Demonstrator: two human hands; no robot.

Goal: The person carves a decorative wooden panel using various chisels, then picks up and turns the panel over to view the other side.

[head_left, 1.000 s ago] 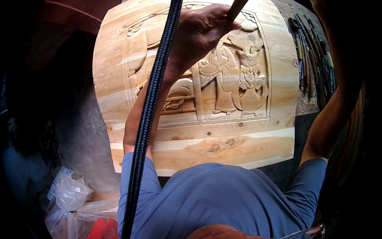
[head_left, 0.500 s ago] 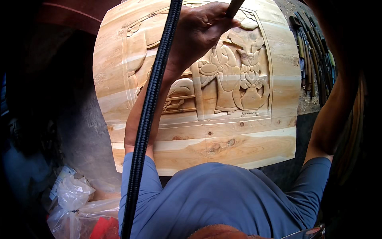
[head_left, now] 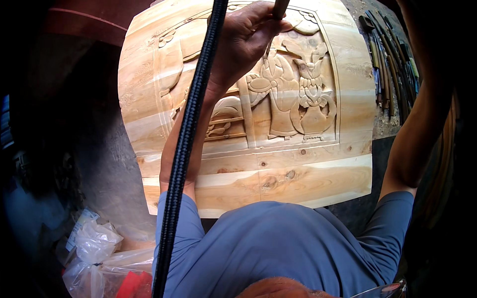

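Observation:
A pale wooden panel (head_left: pixel 308 179) with a carved relief of figures and a vase lies in front of me. My left hand (head_left: pixel 246 42) rests on its upper middle and grips the shaft of a wooden-handled chisel (head_left: pixel 279 9), whose blade end is hidden under my fingers. My right forearm (head_left: pixel 417 129) rises along the right side, and my right hand is out of the picture above the top edge.
A row of carving chisels (head_left: pixel 390 69) lies on the bench to the right of the panel. A black braided cord (head_left: pixel 191 139) hangs down across the view. Crumpled clear plastic bags (head_left: pixel 94 248) and something red sit at the lower left.
My left hand and the chisel shifted very slightly on the carving; the panel has not moved.

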